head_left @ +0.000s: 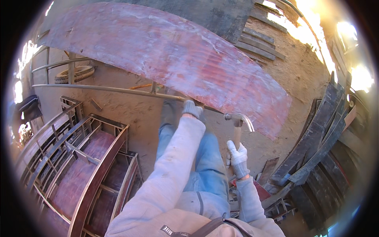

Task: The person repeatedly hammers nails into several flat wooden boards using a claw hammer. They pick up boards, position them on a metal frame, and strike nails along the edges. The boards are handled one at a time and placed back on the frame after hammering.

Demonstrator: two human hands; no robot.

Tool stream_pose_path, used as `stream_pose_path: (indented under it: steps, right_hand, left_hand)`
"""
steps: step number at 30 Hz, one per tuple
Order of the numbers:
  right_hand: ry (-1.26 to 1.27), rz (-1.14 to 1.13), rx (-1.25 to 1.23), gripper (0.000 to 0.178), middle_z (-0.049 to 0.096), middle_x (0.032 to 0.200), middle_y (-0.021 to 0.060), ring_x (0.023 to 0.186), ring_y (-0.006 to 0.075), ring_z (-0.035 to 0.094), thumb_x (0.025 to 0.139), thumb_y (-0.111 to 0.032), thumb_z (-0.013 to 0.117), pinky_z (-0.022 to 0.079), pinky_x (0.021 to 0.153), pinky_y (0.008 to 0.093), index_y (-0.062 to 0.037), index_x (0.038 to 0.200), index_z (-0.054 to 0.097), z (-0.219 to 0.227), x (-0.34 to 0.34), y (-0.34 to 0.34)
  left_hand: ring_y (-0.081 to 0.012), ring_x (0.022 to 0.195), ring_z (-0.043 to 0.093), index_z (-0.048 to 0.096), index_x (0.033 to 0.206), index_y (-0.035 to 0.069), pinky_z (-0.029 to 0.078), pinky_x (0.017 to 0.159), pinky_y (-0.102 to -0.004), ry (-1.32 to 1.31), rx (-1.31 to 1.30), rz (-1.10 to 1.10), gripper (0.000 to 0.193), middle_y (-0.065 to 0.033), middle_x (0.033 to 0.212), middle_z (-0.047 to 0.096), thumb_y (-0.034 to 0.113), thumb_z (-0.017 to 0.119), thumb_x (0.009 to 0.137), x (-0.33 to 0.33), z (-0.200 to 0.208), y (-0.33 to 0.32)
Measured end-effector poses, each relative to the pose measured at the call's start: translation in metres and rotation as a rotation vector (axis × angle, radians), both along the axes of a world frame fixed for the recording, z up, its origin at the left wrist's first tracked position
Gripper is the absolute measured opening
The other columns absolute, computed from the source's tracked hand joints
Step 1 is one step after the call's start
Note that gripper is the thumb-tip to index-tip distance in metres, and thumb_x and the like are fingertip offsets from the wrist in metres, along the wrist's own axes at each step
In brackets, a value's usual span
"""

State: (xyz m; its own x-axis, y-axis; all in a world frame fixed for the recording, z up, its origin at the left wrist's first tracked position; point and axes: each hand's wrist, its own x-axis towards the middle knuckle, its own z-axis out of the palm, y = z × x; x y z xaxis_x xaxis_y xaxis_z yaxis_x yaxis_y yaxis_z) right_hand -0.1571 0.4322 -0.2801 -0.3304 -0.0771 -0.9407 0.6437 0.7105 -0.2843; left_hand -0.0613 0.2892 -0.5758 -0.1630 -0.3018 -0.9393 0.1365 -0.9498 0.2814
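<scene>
A claw hammer point(237, 123) stands head-up in my right hand point(238, 158), whose gloved fingers wrap around its wooden handle. The metal head is just off the near edge of a large curved panel point(173, 59), reddish with whitish smears. Along that edge runs a thin wooden rail point(118, 90), part of a frame beneath the panel. My left hand point(192, 108), in a grey-cuffed glove, is closed around the rail at the panel's edge; most of its fingertips are hidden.
Curved wooden frames with reddish panels point(75, 181) stand at the lower left. A tire point(75, 74) lies on the dirt floor beyond them. Dark curved boards point(316, 138) lean at the right, and several planks point(258, 43) lie at the far right. A dark sheet point(213, 15) lies behind the panel.
</scene>
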Motion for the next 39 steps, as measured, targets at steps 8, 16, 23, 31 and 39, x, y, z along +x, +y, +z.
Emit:
stream_pose_path:
  steps: [8, 16, 23, 31, 39]
  right_hand:
    - [0.058, 0.064, -0.046, 0.034, 0.048, 0.059, -0.0011, 0.039, 0.0104, 0.045, 0.106, -0.04, 0.06, 0.038, 0.036, 0.0288, -0.0085, 0.093, 0.058, 0.004, 0.007, -0.004]
    - [0.239, 0.274, -0.106, 0.048, 0.044, 0.057, -0.0006, 0.037, 0.0104, 0.042, 0.109, -0.052, 0.046, 0.036, 0.034, 0.0279, -0.0084, 0.091, 0.055, 0.004, 0.019, -0.025]
    - [0.187, 0.421, -0.139, 0.04, 0.05, 0.058, -0.0003, 0.041, 0.0101, 0.048, 0.109, -0.042, 0.051, 0.039, 0.037, 0.0289, -0.0059, 0.095, 0.06, 0.021, 0.044, -0.147]
    - [0.04, 0.511, -0.145, 0.03, 0.055, 0.066, 0.0031, 0.043, 0.0124, 0.051, 0.103, -0.027, 0.062, 0.043, 0.039, 0.0276, 0.0003, 0.116, 0.058, 0.05, 0.128, -0.356]
    - [0.027, 0.704, -0.116, 0.035, 0.059, 0.07, 0.0047, 0.046, 0.0121, 0.054, 0.101, -0.025, 0.062, 0.044, 0.042, 0.0276, 0.0019, 0.123, 0.056, 0.034, 0.149, -0.525]
  left_hand:
    - [-0.033, 0.093, 0.073, 0.066, 0.109, -0.001, 0.062, 0.074, -0.0472, -0.38, -0.135, 0.083, 0.051, -0.0158, 0.11, 0.074, 0.048, 0.054, 0.107, 0.086, 0.081, -0.053]
    - [-0.0307, 0.112, 0.07, 0.055, 0.143, 0.002, 0.058, 0.094, -0.0458, -0.269, -0.389, 0.333, 0.04, -0.015, 0.132, 0.067, 0.02, 0.045, 0.108, 0.199, 0.121, -0.226]
    - [-0.0376, 0.145, 0.045, 0.033, 0.159, 0.002, 0.038, 0.119, -0.0521, -0.024, -0.471, 0.512, 0.076, -0.0208, 0.16, 0.042, 0.057, 0.043, 0.108, 0.247, 0.121, -0.397]
    - [-0.0358, 0.15, 0.037, 0.034, 0.158, 0.003, 0.032, 0.123, -0.0511, 0.288, -0.333, 0.599, 0.082, -0.0183, 0.162, 0.038, 0.065, 0.042, 0.105, 0.261, 0.108, -0.554]
    - [-0.0356, 0.13, 0.052, 0.053, 0.138, 0.004, 0.043, 0.111, -0.0532, 0.209, -0.038, 0.62, 0.058, -0.0161, 0.137, 0.056, 0.047, 0.065, 0.102, 0.27, 0.092, -0.584]
